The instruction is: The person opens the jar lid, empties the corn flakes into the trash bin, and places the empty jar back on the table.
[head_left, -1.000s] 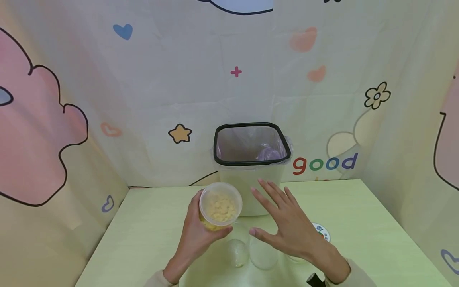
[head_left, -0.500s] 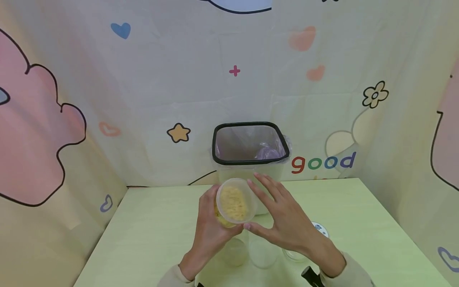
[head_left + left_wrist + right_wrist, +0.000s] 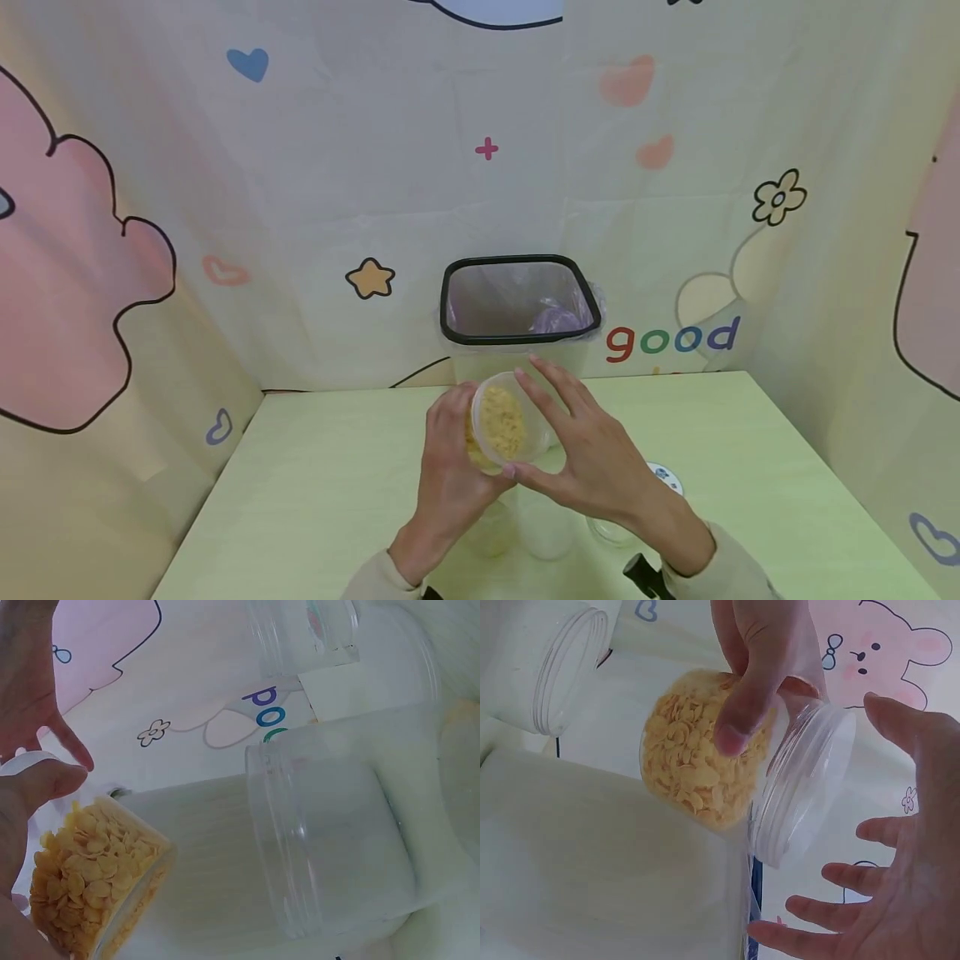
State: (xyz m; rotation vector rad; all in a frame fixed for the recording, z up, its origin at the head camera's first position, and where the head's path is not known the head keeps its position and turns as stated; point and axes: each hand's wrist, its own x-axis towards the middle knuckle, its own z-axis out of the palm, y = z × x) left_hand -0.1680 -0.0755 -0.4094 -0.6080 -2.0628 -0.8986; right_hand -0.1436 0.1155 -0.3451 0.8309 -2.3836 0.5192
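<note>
A clear plastic jar [image 3: 504, 425] part-filled with pale yellow flakes is gripped in my left hand [image 3: 453, 483], tilted over to the right. In the right wrist view, the left thumb presses on the side of the flakes jar [image 3: 697, 750], beside its threaded neck. The end facing the right hand is translucent; I cannot tell whether a lid covers it. My right hand [image 3: 600, 458] has its fingers spread around that end. In the right wrist view, the right hand [image 3: 922, 855] is apart from the jar and holds nothing.
A waste bin [image 3: 517, 340] with a black rim and purple liner stands behind the hands. Clear jars stand below the hands, one large in the left wrist view [image 3: 330, 832]. A printed round white disc [image 3: 666, 477] lies to the right, partly hidden by the right hand.
My left hand has carried the flakes jar rightward towards the right hand and tipped it further to the right, so the flakes show more. The right hand has shifted only slightly.
</note>
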